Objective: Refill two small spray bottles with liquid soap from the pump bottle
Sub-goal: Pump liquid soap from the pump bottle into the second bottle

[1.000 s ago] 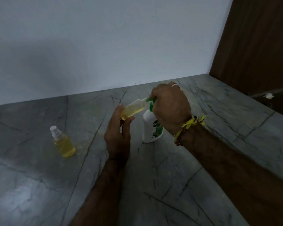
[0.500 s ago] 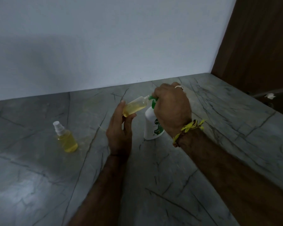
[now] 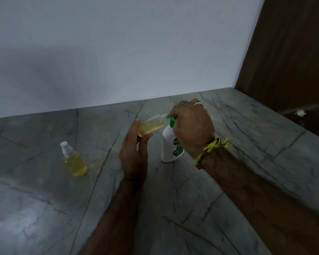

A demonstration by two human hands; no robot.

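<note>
On a grey stone counter (image 3: pixel 228 181), a right hand (image 3: pixel 191 126) clenches the white pump bottle's (image 3: pixel 170 148) green head, a left hand (image 3: pixel 134 151) pinches an uncapped spray bottle (image 3: pixel 151 125) tilted against the nozzle, where any misalignment could spill soap, while a capped spray bottle (image 3: pixel 74 161) stands well left.

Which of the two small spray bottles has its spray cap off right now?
The spray bottle held tilted in the left hand, its open neck at the pump bottle's green nozzle: held spray bottle. The standing spray bottle on the counter keeps its white cap.

Left hand (image 3: pixel 133 151) pinching with fingertips; right hand (image 3: pixel 191 126) curled, knuckles up.
</note>
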